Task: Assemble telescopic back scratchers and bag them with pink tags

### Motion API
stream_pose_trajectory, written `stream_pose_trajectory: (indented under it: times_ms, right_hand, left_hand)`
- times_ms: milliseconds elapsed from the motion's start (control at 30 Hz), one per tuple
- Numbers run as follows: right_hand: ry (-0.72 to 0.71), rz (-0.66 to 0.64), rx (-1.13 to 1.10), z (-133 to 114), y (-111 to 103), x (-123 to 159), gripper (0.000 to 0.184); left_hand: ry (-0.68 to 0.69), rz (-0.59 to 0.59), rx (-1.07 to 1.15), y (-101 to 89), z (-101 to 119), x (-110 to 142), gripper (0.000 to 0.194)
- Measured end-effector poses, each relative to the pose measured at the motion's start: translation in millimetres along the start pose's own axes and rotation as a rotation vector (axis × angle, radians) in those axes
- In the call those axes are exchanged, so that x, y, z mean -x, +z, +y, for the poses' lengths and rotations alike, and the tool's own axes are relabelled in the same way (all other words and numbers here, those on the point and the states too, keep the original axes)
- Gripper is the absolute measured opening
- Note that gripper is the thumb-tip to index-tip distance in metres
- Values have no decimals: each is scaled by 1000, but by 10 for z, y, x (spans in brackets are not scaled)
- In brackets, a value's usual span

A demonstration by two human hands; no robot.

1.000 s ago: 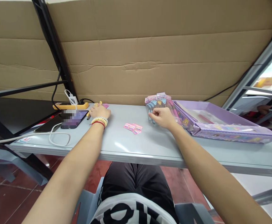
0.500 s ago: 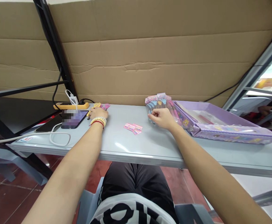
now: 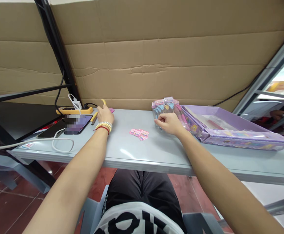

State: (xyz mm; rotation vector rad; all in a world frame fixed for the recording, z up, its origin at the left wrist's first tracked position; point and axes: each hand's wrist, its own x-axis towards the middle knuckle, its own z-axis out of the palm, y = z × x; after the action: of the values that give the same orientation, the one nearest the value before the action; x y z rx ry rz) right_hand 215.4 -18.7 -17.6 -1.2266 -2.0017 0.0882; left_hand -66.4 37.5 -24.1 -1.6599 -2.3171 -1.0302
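Observation:
My left hand [image 3: 105,116] is at the back left of the table, fingers closed on a yellow hand-topped pen [image 3: 104,101]. Its yellow top sticks up above my fingers; the rest is hidden. Beside the hand lie a yellow pen barrel [image 3: 94,116] and a pink hand-shaped top [image 3: 111,110]. My right hand [image 3: 168,122] is curled closed at the front of a clear plastic pack [image 3: 156,112], gripping its near edge. Blue, yellow and pink hand-topped pens show inside that pack. Small pink printed cards [image 3: 139,133] lie overlapping between my hands.
A purple open box [image 3: 241,141] stands right of the pack. On the left are a phone [image 3: 79,125], a yellow power strip [image 3: 83,110] and a white cable [image 3: 61,139]. Cardboard [image 3: 142,65] walls off the back of the table [image 3: 129,159].
My left hand has shifted slightly and lifted the yellow pen's top, which now points up above the fingers. My right hand and the pack have stayed in place.

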Motion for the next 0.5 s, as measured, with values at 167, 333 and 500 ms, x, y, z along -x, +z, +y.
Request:
stream_pose_trajectory:
  times_ms: [167, 333, 500]
  right_hand:
    - [-2, 11, -7, 33, 10, 7, 28]
    - [-83, -11, -119, 54, 46, 15, 37]
    - [-121, -178, -153, 24, 124, 32, 75]
  left_hand:
    - [342, 119, 218, -24, 189, 70, 23]
    - [613, -9, 389, -26, 368, 244, 21]
    - [823, -167, 524, -60, 504, 459, 19]
